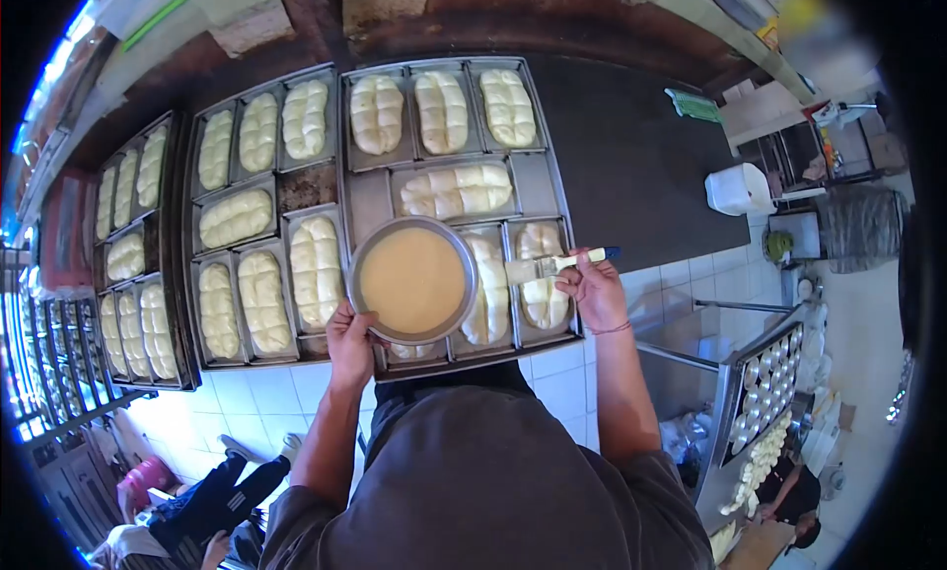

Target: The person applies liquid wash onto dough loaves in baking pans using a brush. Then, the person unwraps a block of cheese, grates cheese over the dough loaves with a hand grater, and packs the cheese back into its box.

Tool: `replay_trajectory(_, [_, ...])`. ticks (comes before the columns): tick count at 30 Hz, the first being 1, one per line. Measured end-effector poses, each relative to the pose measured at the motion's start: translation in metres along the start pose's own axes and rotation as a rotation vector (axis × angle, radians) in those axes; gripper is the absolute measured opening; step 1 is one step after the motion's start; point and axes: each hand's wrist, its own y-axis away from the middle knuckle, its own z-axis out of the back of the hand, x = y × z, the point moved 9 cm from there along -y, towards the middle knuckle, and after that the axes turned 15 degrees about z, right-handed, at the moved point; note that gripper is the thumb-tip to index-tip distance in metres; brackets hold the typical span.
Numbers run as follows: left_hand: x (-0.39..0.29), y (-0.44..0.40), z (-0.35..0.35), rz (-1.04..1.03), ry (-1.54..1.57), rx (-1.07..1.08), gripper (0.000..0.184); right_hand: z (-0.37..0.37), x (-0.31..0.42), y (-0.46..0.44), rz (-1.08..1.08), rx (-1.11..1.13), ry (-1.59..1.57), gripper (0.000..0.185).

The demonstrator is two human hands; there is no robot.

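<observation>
My left hand (350, 345) grips the rim of a round metal bowl (357, 274) of pale yellow-orange liquid (412, 280). The bowl is above the tray nearest me and hides part of its dough. In my right hand (592, 286) is a brush (570, 262) with a light handle and a dark blue end. Its bristles point left, over a segmented dough loaf (542, 292) in the tray's lower right tin. Whether they touch the dough cannot be told. More segmented loaves (441, 112) lie in metal tins on this tray (548, 166).
Two further trays of dough (264, 296) (138, 264) stand to the left. A dark tabletop (631, 166) extends right, with a green rack (693, 105) and white container (738, 189) beyond. One person (212, 506) is lower left, another (789, 496) lower right beside a work table.
</observation>
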Motion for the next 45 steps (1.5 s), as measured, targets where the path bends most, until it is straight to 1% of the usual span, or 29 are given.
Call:
replay_trajectory(1, [0.002, 0.001, -0.003, 0.011, 0.006, 0.001, 0.004, 0.010, 0.009, 0.000, 0.000, 0.051, 0.002, 0.015])
replay_trajectory(2, [0.001, 0.003, -0.007, -0.001, 0.025, 0.002, 0.004, 0.024, 0.018, 0.000, -0.005, 0.049, 0.012, 0.015])
replay_trajectory(5, [0.004, 0.008, -0.016, -0.025, 0.070, -0.007, 0.004, 0.056, 0.031, -0.004, -0.147, 0.271, 0.535, 0.014])
replay_trajectory(6, [0.008, 0.010, -0.018, -0.028, 0.078, -0.008, 0.004, 0.061, 0.031, -0.010, -0.156, 0.276, 0.538, 0.014])
replay_trajectory(9, [0.019, 0.017, -0.024, -0.039, 0.094, -0.026, 0.005, 0.058, 0.019, -0.057, -0.115, 0.463, 0.870, 0.012])
replay_trajectory(10, [0.022, 0.019, -0.024, -0.055, 0.099, -0.040, 0.007, 0.049, 0.019, -0.076, -0.121, 0.475, 0.865, 0.012])
replay_trajectory(12, [0.029, 0.024, -0.028, -0.080, 0.110, -0.072, 0.014, 0.025, 0.054, -0.112, 0.210, 0.403, 0.962, 0.007])
replay_trajectory(13, [0.032, 0.029, -0.034, -0.077, 0.111, -0.087, 0.014, 0.017, 0.053, -0.106, 0.199, 0.413, 0.957, 0.007])
replay_trajectory(15, [0.030, 0.039, -0.046, -0.066, 0.139, -0.145, 0.015, -0.031, 0.070, -0.071, 0.714, 0.722, 1.269, 0.006])
replay_trajectory(17, [0.035, 0.040, -0.051, -0.063, 0.171, -0.184, 0.015, -0.024, 0.042, -0.008, 0.758, 0.957, 1.456, 0.005])
replay_trajectory(19, [0.040, 0.040, -0.048, -0.079, 0.201, -0.201, 0.016, -0.016, 0.038, 0.047, 0.708, 1.048, 1.352, 0.004])
replay_trajectory(20, [0.043, 0.041, -0.045, -0.086, 0.214, -0.214, 0.017, -0.021, 0.035, 0.045, 0.707, 1.071, 1.344, 0.004])
replay_trajectory(23, [0.047, 0.043, -0.041, -0.116, 0.244, -0.203, 0.013, -0.018, 0.022, 0.036, 0.344, 0.996, 1.141, 0.008])
replay_trajectory(25, [0.046, 0.044, -0.042, -0.146, 0.263, -0.195, 0.011, 0.007, -0.024, -0.027, 0.118, 0.904, 1.250, 0.011])
replay_trajectory(27, [0.044, 0.052, -0.040, -0.159, 0.269, -0.228, 0.012, 0.001, -0.027, -0.094, 0.123, 0.688, 1.142, 0.011])
replay_trajectory(28, [0.042, 0.056, -0.038, -0.164, 0.272, -0.244, 0.012, -0.007, -0.024, -0.104, 0.122, 0.701, 1.136, 0.011])
replay_trajectory(30, [0.040, 0.063, -0.036, -0.176, 0.289, -0.269, 0.011, -0.064, 0.047, -0.102, 0.656, 0.655, 1.179, 0.016])
replay_trajectory(31, [0.039, 0.065, -0.035, -0.183, 0.303, -0.283, 0.010, -0.062, 0.045, -0.097, 0.657, 0.660, 1.179, 0.016])
replay_trajectory(33, [0.038, 0.066, -0.031, -0.188, 0.320, -0.290, 0.010, -0.065, 0.023, -0.044, 0.917, 1.036, 1.406, 0.023])
replay_trajectory(35, [0.040, 0.062, -0.025, -0.188, 0.315, -0.273, 0.009, -0.053, 0.003, 0.019, 0.903, 1.195, 1.362, 0.028])
replay_trajectory(37, [0.040, 0.060, -0.014, -0.191, 0.311, -0.268, 0.009, -0.070, 0.024, 0.071, 0.800, 1.305, 1.282, 0.026])
replay_trajectory(38, [0.041, 0.058, -0.010, -0.176, 0.286, -0.253, 0.010, -0.082, 0.032, 0.074, 0.803, 1.304, 1.281, 0.026])
replay_trajectory(41, [0.041, 0.053, 0.002, -0.142, 0.225, -0.216, 0.011, -0.097, 0.071, 0.061, 0.648, 0.885, 0.979, 0.018])
replay_trajectory(42, [0.040, 0.049, 0.004, -0.137, 0.209, -0.195, 0.010, -0.112, 0.077, 0.060, 0.659, 0.881, 0.978, 0.018])
replay_trajectory(44, [0.037, 0.044, 0.006, -0.127, 0.185, -0.160, 0.009, -0.130, 0.090, 0.035, 0.555, 0.585, 0.702, 0.009])
replay_trajectory(45, [0.034, 0.044, 0.007, -0.133, 0.187, -0.162, 0.009, -0.149, 0.084, 0.031, 0.558, 0.590, 0.699, 0.009])
